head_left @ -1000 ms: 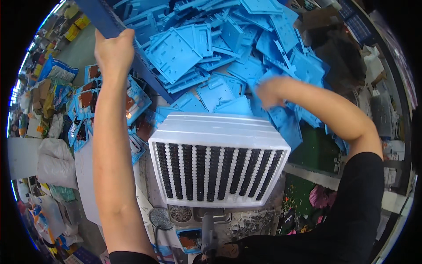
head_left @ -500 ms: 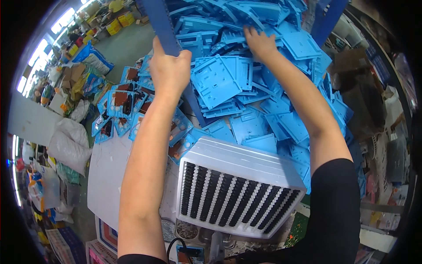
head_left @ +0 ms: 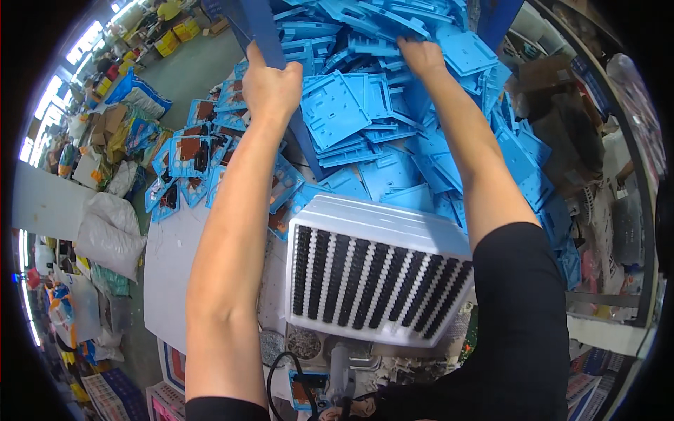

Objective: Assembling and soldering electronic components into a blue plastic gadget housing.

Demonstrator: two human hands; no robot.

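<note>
My left hand (head_left: 272, 88) is closed around a blue upright post (head_left: 265, 31), thumb on its near side. Farther right, my right hand (head_left: 425, 59) reaches into a big heap of thin, light-blue moulded plastic panels (head_left: 335, 109). Its fingers are bent over the edge of a panel there, and the fingertips are partly hidden among the pieces. Left of the post lie several blue panels fitted with brown boards and black parts (head_left: 189, 151). Between my forearms stands a pale grey box-shaped device (head_left: 382, 214), its face covered with black and white ribbed rows.
The white tabletop (head_left: 168, 270) extends beside my left forearm. Below the device are a round metal dish of small parts (head_left: 303, 344) and a black cable (head_left: 274, 372). Sacks (head_left: 109, 235) crowd the floor at left; a loaded shelf (head_left: 607, 309) is at right.
The view has shifted, so the heap and the device sit higher in the picture. My right hand has drawn slightly back and right over the heap. My left hand stays on the post.
</note>
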